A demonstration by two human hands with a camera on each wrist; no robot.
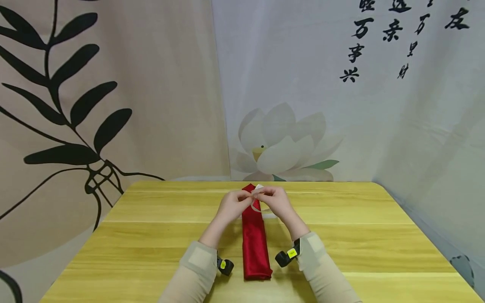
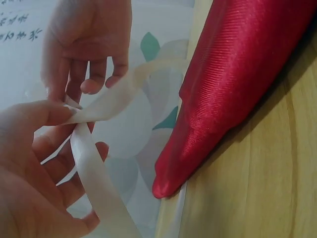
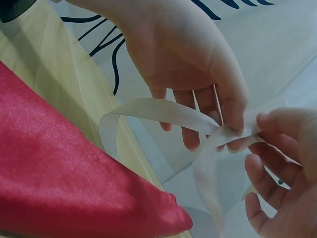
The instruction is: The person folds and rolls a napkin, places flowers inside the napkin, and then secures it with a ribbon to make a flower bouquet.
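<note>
A folded length of shiny red satin cloth [image 1: 255, 248] lies lengthwise on the table, its far end under the hands. Above that end, both hands meet at a white ribbon [image 2: 91, 163] that loops and crosses itself. My left hand [image 1: 232, 205] pinches the ribbon at the crossing between thumb and forefinger. From the other side my right hand [image 1: 276, 201] pinches it close by, fingertips almost against the left ones. In the right wrist view a ribbon loop [image 3: 158, 110] arches from the crossing down toward the red cloth [image 3: 74, 178].
The wooden table [image 1: 151, 235] has a far edge just beyond the hands. A curtain with a printed lotus [image 1: 284, 139] and dark leaves [image 1: 72, 109] hangs behind it. Small black cameras sit on both wrists.
</note>
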